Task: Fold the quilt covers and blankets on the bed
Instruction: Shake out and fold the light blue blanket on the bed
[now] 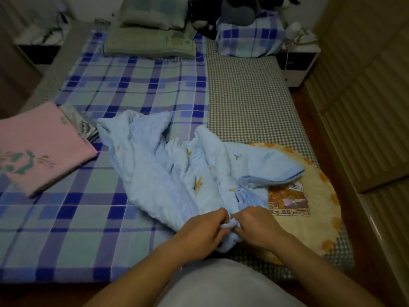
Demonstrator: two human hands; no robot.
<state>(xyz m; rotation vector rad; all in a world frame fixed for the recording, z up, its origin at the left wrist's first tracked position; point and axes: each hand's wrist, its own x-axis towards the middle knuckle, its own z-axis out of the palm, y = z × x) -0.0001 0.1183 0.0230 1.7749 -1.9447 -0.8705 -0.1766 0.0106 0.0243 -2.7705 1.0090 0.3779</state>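
Observation:
A crumpled light blue quilt (168,165) lies in the middle of the bed, spread from the plaid sheet (66,229) onto a yellow round mat (318,196). At the near edge of the bed my left hand (203,229) and my right hand (254,224) meet side by side. Both grip the same bunched corner of the blue quilt, with fingers curled into the cloth. A folded pink blanket (42,147) sits at the left edge of the bed. A folded green blanket (148,43) lies near the headboard.
A grey-patterned folded cloth (81,125) peeks from behind the pink blanket. A plaid pillow (250,36) with dark stuffed toys (223,12) sits at the back right on the checked sheet (247,96). Nightstands flank the bed; a wardrobe (365,107) runs along the right.

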